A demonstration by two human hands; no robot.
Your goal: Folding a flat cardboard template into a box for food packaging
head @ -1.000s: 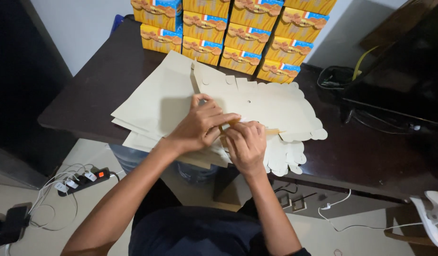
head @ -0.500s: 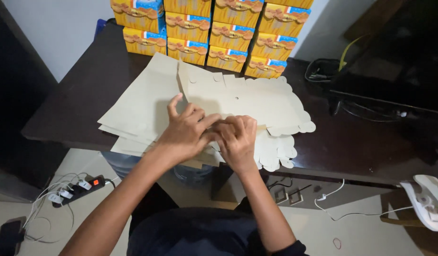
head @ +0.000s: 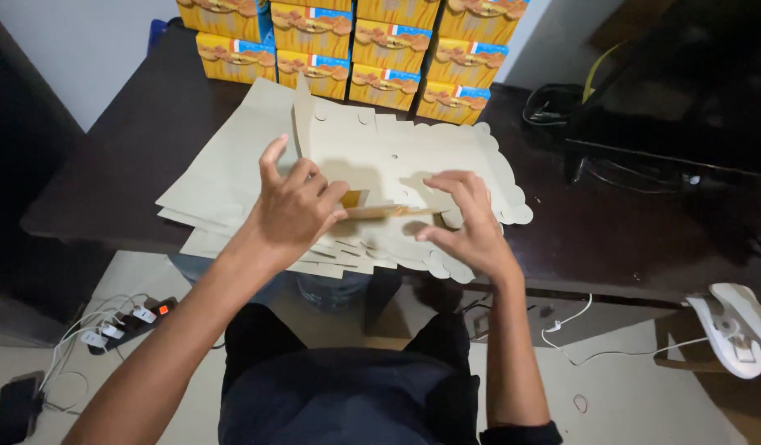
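A flat cardboard blank (head: 397,165) is pinched in the left hand (head: 294,210) grip, one flap raised at 11 o'clock, seemingly for folding. The right hand (head: 467,222), fingers spread, steadies it on the table (head: 628,239).

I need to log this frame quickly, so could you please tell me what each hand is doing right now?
Left hand: closed on the folded cardboard sheet, pinching its near edge.
Right hand: fingers spread and curled, fingertips touching the same sheet; a full grip cannot be told.
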